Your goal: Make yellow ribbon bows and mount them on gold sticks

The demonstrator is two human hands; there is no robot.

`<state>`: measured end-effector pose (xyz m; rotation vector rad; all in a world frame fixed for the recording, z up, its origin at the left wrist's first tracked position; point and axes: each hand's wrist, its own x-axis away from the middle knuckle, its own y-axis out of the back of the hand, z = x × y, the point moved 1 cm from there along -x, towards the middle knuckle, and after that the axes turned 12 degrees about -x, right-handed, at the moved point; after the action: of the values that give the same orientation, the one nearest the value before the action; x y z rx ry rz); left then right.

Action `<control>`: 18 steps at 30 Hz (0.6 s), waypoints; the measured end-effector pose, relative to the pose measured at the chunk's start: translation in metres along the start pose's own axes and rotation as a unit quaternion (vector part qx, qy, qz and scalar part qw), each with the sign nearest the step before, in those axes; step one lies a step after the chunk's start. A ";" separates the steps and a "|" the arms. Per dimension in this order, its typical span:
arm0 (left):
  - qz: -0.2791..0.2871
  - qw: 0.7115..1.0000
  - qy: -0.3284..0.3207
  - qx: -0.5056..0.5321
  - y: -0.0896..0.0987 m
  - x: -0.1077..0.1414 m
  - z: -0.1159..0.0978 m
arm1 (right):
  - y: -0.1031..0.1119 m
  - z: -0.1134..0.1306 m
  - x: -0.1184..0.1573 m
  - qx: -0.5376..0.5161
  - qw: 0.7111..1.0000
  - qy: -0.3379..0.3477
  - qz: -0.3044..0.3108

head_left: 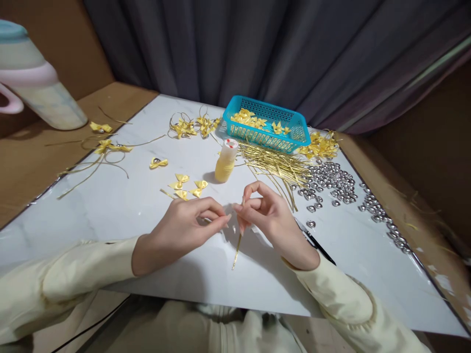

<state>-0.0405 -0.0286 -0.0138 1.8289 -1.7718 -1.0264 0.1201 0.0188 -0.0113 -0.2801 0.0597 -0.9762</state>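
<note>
Closest to the camera are the pale sleeves (88, 267), then the hands, both on the near side of the little yellow bottle (225, 165). The right hand (274, 220) has thumb and fingers pinched, seemingly on a gold strip (237, 254) whose tail pokes out below the fingertips, nearer than the bottle. The left hand (180, 223) has thumb and forefinger tip to tip right beside it; can't tell if anything's in there.

Moving out: a few plain yellow bows (179, 181) sit near-left of the bottle, and farther left of it there's one heart bow (158, 163) with silver in the middle (kinda cute, honestly). Behind-left of the bottle are tailed bows (183, 128) with gold trailing off; I'd count those as the done ones.

Left to do? Plenty, I'd say. The blue basket (265, 138) behind-right of the bottle holds more bows, the pile of gold strips (275, 163) lies right of it, and loose silver hearts (334, 180) spread well right. Looks partway at best.
</note>
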 end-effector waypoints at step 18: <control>-0.068 0.987 -0.091 -0.112 -0.002 0.004 0.003 | -0.001 0.002 0.001 -0.011 1.000 -0.012 0.003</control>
<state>-0.0417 -0.0310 -0.0185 1.7828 -1.5682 -1.4247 0.1198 0.0181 -0.0089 -0.3118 0.0496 -0.9669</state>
